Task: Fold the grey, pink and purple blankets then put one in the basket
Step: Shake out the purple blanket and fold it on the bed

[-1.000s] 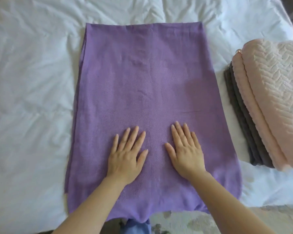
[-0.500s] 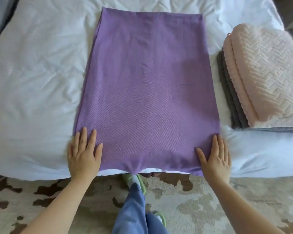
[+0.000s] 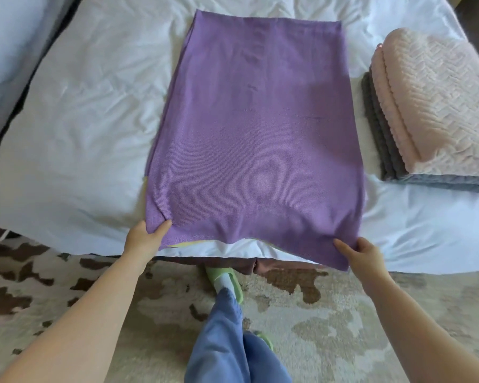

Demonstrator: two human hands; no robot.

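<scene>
The wide white rumpled bed cover (image 3: pixel 80 134) carries everything here. The long purple woven blanket (image 3: pixel 255 134) lies flat down its middle as a narrow, layered strip, its near end reaching the bed's edge. To the right, close beside the strip without touching it, the folded pink chevron-textured blanket (image 3: pixel 440 106) sits on top of the folded dark grey blanket (image 3: pixel 376 128). No basket is in view.

The left hand (image 3: pixel 143 239) pinches the near left corner, thumb on top. The right hand (image 3: pixel 362 251) grips the near right corner, thumb over the cloth and fingers curled beneath. That right corner hangs lower, past the bed's edge.

The likely trouble is a crooked fold. If the two corners travel forward unevenly, the near edge will probably land askew on the far one. The stacked layers may also slide apart if each pinch catches only the top layer. A wide swing to the right could drag across the finished stack and disturb it.
</scene>
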